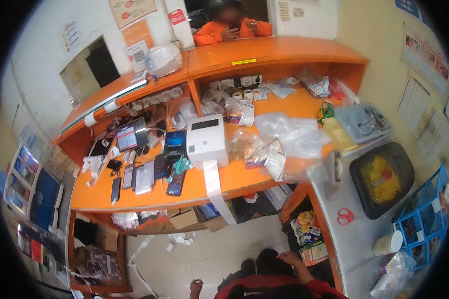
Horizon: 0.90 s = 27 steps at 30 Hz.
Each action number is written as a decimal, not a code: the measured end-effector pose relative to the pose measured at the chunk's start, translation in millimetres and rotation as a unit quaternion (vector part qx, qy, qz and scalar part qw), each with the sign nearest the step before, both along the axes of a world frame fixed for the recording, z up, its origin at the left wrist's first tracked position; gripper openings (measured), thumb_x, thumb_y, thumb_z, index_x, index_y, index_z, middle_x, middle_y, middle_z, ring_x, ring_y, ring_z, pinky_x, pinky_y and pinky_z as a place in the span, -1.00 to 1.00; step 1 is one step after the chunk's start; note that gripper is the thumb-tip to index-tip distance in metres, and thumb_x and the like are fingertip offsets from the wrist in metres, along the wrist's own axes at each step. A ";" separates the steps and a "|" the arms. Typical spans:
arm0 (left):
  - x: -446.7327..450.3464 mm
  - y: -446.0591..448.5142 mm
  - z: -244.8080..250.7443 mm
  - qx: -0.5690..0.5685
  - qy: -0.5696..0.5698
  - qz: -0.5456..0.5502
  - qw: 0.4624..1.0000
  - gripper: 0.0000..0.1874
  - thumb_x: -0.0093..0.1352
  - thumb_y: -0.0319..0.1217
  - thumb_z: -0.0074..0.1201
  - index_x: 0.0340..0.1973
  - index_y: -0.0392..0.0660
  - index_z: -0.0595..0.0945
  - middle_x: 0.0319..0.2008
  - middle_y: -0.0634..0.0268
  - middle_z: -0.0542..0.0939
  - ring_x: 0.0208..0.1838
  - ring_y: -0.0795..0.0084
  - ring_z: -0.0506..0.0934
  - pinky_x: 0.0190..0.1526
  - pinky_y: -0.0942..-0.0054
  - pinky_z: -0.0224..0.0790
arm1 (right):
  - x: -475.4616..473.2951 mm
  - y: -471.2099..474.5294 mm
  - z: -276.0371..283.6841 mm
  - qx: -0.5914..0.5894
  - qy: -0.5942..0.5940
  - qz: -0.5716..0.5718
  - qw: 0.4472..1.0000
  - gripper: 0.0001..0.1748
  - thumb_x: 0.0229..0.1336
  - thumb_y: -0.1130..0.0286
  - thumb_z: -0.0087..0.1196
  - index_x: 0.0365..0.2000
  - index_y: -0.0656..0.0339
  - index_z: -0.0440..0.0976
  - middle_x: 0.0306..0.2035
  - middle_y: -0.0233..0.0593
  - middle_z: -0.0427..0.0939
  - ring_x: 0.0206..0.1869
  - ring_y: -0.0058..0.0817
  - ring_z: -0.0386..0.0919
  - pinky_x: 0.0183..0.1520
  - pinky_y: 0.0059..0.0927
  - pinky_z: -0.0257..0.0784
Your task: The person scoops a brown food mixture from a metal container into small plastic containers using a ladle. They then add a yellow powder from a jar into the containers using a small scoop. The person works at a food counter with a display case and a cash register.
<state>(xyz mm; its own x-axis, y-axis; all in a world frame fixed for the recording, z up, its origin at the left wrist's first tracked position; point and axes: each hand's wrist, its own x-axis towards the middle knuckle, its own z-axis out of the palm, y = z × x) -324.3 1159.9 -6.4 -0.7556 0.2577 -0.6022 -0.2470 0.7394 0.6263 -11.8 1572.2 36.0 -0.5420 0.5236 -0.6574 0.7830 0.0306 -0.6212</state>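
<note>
My left hand [196, 286] is low in the picture, held over the tiled floor beside my lap. Its fingers look curled, and I cannot tell if anything small is in them. Near my dark-clothed knee [267, 259] is my right hand [289, 258], its fingers partly bent; their grip is unclear. Both hands are well away from the orange counter [134, 202]. On it stands a white label printer [206, 140] with a long paper strip [217, 190] hanging over the front edge. Several smartphones [144, 178] lie to its left. Plastic-wrapped parcels [260, 153] with printed slips sit to its right.
Behind the raised ledge [277, 52] is a person in orange [232, 28], both hands raised. On the grey side table [329, 220] are red-handled scissors [345, 216], a black tray of yellow food [381, 179], a tape dispenser [333, 175] and a lidded jar [387, 243]. Paper strips [138, 254] litter the floor.
</note>
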 end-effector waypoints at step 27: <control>-41.6 351.0 84.9 -0.070 -0.084 0.072 0.991 -0.71 0.28 -0.30 0.17 -0.19 -0.24 0.58 -0.37 0.12 0.68 -0.33 0.34 0.65 -0.24 0.34 0.51 | -567.2 522.6 236.8 0.066 0.345 -0.040 0.935 -0.01 0.12 0.32 0.21 0.35 0.23 -0.23 -0.41 -0.06 0.60 -0.61 -0.39 0.57 -0.59 -0.47 0.47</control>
<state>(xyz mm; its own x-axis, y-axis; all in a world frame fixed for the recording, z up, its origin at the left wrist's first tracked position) -366.0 1510.9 78.5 -0.6650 0.0601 -0.7444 -0.4476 0.7658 0.4617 -578.9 2094.7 272.8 -0.7688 0.6329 -0.0920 0.1992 0.1002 -0.9748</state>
